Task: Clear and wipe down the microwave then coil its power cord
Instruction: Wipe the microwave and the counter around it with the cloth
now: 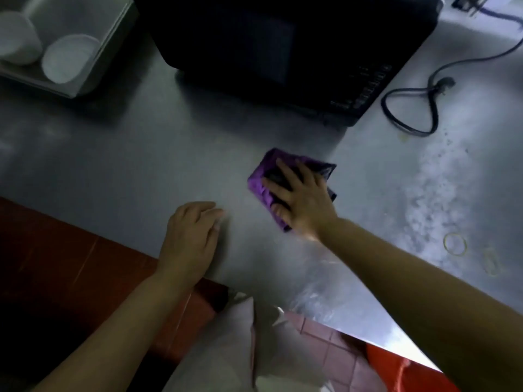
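Observation:
The black microwave (283, 49) stands at the back of the steel counter (141, 154) with its door closed. Its dark power cord (407, 114) lies in a loose loop on the counter to the right, its plug (443, 84) unplugged beside the loop. A folded purple cloth (263, 185) lies on the counter in front of the microwave. My right hand (302, 199) presses flat on the cloth with fingers spread. Near the counter's front edge, my left hand (192, 239) rests on the bare steel and holds nothing.
A steel tray (93, 60) with white bowls (68, 58) sits at the back left. Two rubber bands (455, 244) and scattered crumbs lie on the right of the counter. Red floor tiles show below the counter's front edge.

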`<state>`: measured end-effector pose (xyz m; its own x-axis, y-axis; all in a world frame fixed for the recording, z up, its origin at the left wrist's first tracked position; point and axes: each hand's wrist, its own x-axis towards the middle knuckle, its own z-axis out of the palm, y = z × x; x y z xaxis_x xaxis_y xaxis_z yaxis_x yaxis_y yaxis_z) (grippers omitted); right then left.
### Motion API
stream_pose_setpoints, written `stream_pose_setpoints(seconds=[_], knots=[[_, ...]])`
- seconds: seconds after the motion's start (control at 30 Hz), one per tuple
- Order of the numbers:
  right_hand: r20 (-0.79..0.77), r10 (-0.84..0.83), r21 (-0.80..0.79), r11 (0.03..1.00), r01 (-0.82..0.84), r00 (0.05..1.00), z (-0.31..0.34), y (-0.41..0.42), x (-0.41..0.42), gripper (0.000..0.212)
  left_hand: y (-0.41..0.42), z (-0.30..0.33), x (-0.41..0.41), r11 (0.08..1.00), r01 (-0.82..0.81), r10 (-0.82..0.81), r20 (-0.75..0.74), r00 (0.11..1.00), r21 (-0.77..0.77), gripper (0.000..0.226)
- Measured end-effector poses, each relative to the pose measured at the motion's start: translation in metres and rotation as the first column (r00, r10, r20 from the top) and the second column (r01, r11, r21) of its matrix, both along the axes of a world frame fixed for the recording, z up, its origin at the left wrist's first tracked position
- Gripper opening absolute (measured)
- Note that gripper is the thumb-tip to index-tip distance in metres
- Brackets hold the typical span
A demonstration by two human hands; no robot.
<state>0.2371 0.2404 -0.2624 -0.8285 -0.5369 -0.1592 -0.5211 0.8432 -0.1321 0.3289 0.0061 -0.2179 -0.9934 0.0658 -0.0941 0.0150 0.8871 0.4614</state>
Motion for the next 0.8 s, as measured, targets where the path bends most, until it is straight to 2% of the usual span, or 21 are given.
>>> stream_pose_setpoints(seconds=[0.2,0.3,0.47,0.63,0.8], knots=[[0.000,0.127,-0.042,0.991,-0.127,0.992,-0.004,-0.007,0.099,0.059,0.006,-0.006,-0.012,0.995,0.096,-0.096,-0.025,0.995,-0.001,0.034],[0.058,0.162,-0.066,0.985,-0.158,0.985,-0.005,0.001,0.134,0.060,0.010,-0.006,-0.014,0.987,0.158,-0.158,-0.003,0.987,0.007,0.034],[0.089,0.265,-0.016,0.964,-0.265,0.960,0.002,0.031,0.114,0.060,0.013,-0.003,-0.016,0.968,0.250,-0.250,-0.014,0.968,0.028,0.042],[0.027,0.082,0.061,0.995,-0.084,0.996,0.004,0.055,0.042,0.052,0.011,-0.007,-0.022,0.963,0.268,-0.268,-0.014,0.963,0.038,0.042],[-0.017,-0.127,0.116,0.985,0.128,0.992,0.002,0.066,-0.038,0.057,0.010,-0.016,-0.027,0.954,0.292,-0.291,-0.027,0.956,0.067,0.039]])
